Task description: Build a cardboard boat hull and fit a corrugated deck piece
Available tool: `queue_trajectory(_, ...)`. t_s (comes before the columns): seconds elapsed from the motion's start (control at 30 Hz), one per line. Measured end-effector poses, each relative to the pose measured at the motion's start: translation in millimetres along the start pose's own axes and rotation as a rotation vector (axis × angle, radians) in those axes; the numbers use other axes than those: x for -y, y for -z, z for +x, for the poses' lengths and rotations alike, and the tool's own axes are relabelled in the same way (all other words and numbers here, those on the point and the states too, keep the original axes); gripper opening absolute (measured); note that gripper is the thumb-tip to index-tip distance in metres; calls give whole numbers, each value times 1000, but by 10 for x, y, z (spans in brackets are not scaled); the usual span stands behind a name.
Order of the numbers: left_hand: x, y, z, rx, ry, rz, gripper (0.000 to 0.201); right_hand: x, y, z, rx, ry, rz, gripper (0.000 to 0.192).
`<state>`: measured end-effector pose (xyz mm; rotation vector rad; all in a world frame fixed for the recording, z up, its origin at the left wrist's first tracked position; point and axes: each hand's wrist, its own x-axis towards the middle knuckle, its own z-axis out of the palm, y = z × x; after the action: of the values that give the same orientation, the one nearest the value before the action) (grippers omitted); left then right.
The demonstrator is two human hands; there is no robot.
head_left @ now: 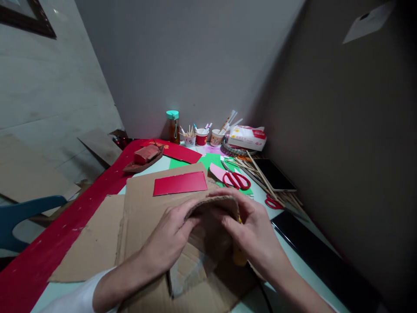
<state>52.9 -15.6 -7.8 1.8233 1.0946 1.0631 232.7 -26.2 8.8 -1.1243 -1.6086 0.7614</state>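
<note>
In the head view, a curved piece of cardboard (213, 208) is held between my two hands, bent into an arch. My left hand (177, 228) grips its left end, thumb on the inner side. My right hand (244, 217) is closed around the right end, fingers over the top and thumb beneath. Partly hidden by my right hand is a yellow tool (239, 256) with a black cord, resting on the cardboard. Below my hands a large cardboard sheet (140, 217) covers the table, with a red card strip (180, 183) lying on it.
Red-handled scissors (236, 179), wooden sticks (262, 174) and a tablet (273, 174) lie to the right. A long black object (312, 248) rests along the right edge. At the back stand a bottle (173, 128), paper cups (202, 137) and a tissue pack (246, 138). A boat model (145, 157) sits left.
</note>
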Motion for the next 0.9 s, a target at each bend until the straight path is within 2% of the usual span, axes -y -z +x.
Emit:
queue_trajectory(0.07, -23, 58, -40, -102, -214, 293, 41, 25, 13, -44, -103, 191, -131, 32)
queue_trajectory(0.13, -58, 112, -94, -179, -491, 506, 54, 42, 35, -82, -162, 404, -219, 33)
queue_trajectory(0.2, -98, 156, -152, -223, -696, 620, 63, 48, 66, -112, -148, 558, -247, 24)
queue_trajectory(0.23, -116, 174, -180, -229, -751, 659, 66, 46, 84, -126, -126, 608, -262, 21)
queue_trajectory(0.33, -149, 222, -253, -243, -775, 708, 67, 16, 136, -175, -97, 717, -340, 34)
queue_trajectory(0.43, -142, 265, -302, -257, -765, 715, 65, -36, 159, -241, -152, 811, -434, 36)
queue_trajectory(0.5, -124, 295, -310, -248, -788, 741, 66, -62, 152, -282, -185, 823, -481, 40)
queue_trajectory(0.57, -105, 327, -297, -240, -805, 766, 68, -75, 128, -303, -196, 817, -483, 43)
queue_trajectory(0.67, -77, 366, -245, -201, -873, 800, 70, -83, 81, -295, -226, 888, -426, 49)
queue_trajectory(0.77, -46, 361, -198, -178, -917, 811, 71, -72, 63, -266, -246, 938, -408, 47)
queue_trajectory(0.9, 6, 314, -203, -162, -874, 780, 74, -5, 115, -249, -164, 938, -448, 32)
